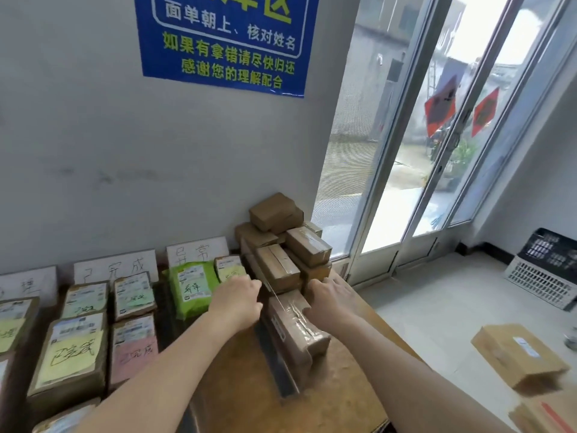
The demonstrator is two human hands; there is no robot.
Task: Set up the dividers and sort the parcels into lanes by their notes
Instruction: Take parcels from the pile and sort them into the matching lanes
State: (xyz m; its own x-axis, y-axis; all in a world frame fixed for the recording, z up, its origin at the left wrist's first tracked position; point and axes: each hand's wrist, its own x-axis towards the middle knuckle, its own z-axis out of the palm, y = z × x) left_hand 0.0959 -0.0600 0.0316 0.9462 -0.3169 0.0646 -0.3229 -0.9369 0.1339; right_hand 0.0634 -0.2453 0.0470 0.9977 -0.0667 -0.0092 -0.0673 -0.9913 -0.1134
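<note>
Most parcels already lie noted in lanes left of the upright divider [274,348], but with your left hand [237,303] curled on its top edge and your right hand [331,300] flat against the brown boxes [290,260], that right-hand pile looks unsorted.

Both bare forearms reach forward and converge, wrists straight. The left hand [238,300] is palm-down with fingers curled over an upright edge just to its right, knuckles up. The right hand [331,300], close beside the left, lies palm-down, fingers bent forward and partly hidden.
</note>
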